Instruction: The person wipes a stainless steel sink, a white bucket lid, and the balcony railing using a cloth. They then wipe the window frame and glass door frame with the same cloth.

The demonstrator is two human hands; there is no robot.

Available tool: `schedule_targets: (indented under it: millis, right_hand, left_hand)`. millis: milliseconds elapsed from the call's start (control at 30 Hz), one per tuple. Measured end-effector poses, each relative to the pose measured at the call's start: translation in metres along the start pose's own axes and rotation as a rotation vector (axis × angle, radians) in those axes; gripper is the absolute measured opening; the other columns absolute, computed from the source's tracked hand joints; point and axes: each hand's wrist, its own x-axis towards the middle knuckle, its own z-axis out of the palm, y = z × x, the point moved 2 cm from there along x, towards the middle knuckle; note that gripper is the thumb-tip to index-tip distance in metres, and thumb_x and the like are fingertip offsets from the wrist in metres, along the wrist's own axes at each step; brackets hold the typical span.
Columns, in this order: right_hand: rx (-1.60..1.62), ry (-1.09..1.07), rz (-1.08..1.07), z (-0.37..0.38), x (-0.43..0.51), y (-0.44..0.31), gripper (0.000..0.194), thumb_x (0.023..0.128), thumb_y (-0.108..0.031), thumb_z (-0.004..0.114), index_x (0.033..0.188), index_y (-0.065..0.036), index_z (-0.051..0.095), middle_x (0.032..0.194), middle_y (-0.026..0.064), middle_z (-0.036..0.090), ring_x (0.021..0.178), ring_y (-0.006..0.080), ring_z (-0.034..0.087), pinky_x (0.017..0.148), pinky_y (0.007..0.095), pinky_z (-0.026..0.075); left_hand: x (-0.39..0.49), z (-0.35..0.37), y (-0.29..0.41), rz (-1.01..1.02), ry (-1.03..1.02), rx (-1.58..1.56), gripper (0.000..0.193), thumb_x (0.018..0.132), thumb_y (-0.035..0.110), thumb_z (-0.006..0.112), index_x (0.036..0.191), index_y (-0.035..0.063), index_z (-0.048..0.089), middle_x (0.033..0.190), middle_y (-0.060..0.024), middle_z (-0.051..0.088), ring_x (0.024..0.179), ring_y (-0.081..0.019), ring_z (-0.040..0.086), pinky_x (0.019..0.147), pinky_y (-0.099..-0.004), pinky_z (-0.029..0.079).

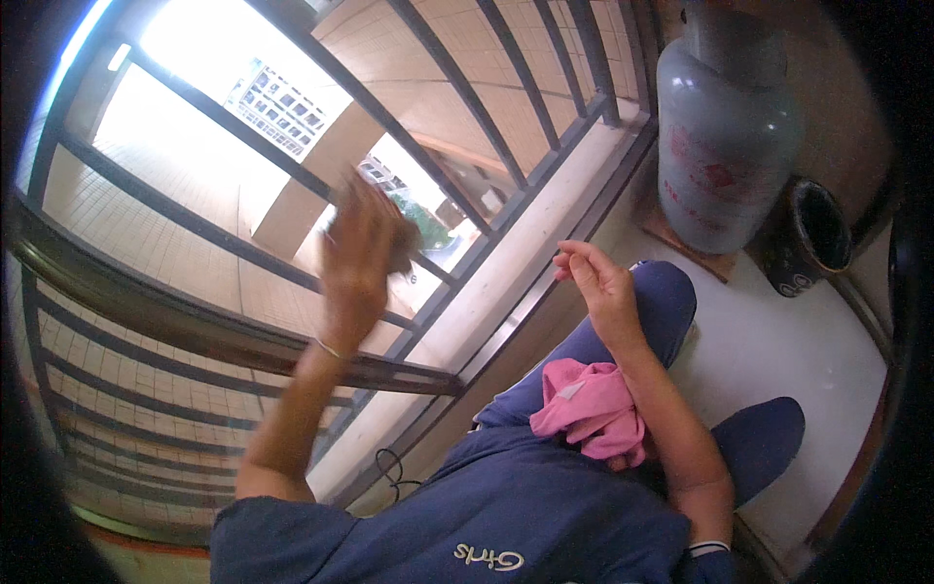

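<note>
My left hand is raised in front of the dark window bars, blurred by movement. Against its palm side is a dark brown, rag-like bundle; the blur hides its exact kind. My right hand hovers near my bent knee, fingers loosely curled and slightly apart, with nothing visible in them. A crumpled pink cloth with a small white tag lies on my lap, beside my right forearm.
A grey gas cylinder with red markings stands upright at the right. Beside it is a dark glazed pot. A pale sill and metal track run diagonally below the bars. A thin black cable loops near the sill.
</note>
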Motion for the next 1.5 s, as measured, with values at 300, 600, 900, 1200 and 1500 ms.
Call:
schedule_targets:
  millis: [300, 600, 900, 1200, 1500]
  right_hand:
    - [-0.031, -0.051, 0.012, 0.001, -0.003, 0.001, 0.026, 0.098, -0.019, 0.053, 0.114, -0.001, 0.063, 0.093, 0.0083, 0.07, 0.082, 0.0128, 0.065, 0.075, 0.0264, 0.053]
    - [-0.007, -0.029, 0.01, 0.001, -0.003, 0.001, 0.025, 0.098, -0.017, 0.054, 0.114, -0.001, 0.063, 0.093, 0.0075, 0.069, 0.081, 0.0124, 0.065, 0.074, 0.0253, 0.052]
    - [0.011, -0.045, 0.04, 0.0, -0.005, 0.001, 0.024, 0.098, -0.016, 0.053, 0.114, -0.002, 0.063, 0.094, 0.007, 0.069, 0.082, 0.0117, 0.064, 0.075, 0.0243, 0.051]
    - [-0.015, -0.044, 0.047, 0.0, -0.005, -0.001, 0.023, 0.098, -0.015, 0.053, 0.114, -0.002, 0.064, 0.093, 0.0068, 0.069, 0.082, 0.0115, 0.065, 0.074, 0.0239, 0.051]
    - [-0.019, -0.057, 0.035, 0.001, -0.004, 0.001, 0.023, 0.098, -0.015, 0.053, 0.113, -0.001, 0.064, 0.093, 0.0067, 0.069, 0.081, 0.0117, 0.065, 0.074, 0.0239, 0.051]
  left_hand:
    - [-0.121, 0.044, 0.061, -0.115, -0.459, -0.116, 0.069, 0.08, 0.001, 0.053, 0.146, 0.0029, 0.034, 0.149, -0.0179, 0.035, 0.139, -0.0339, 0.032, 0.114, -0.0601, 0.009]
    - [-0.06, 0.002, 0.011, -0.103, -0.051, 0.101, 0.069, 0.077, -0.003, 0.063, 0.141, -0.0013, 0.038, 0.151, -0.0176, 0.033, 0.142, -0.031, 0.027, 0.117, -0.0562, 0.009]
    - [-0.124, 0.048, 0.062, -0.135, -0.247, -0.129, 0.068, 0.079, 0.003, 0.056, 0.143, -0.0024, 0.035, 0.147, -0.0157, 0.038, 0.138, -0.0317, 0.034, 0.115, -0.0584, 0.009]
    - [-0.121, 0.055, 0.083, -0.04, -0.426, -0.09, 0.072, 0.074, 0.001, 0.057, 0.142, -0.0037, 0.035, 0.147, -0.0168, 0.037, 0.139, -0.0297, 0.033, 0.116, -0.0552, 0.013]
    - [-0.094, 0.048, 0.062, -0.126, -0.179, -0.101, 0.059, 0.078, -0.002, 0.049, 0.137, -0.0047, 0.044, 0.141, -0.0178, 0.045, 0.134, -0.0301, 0.04, 0.115, -0.054, 0.015]
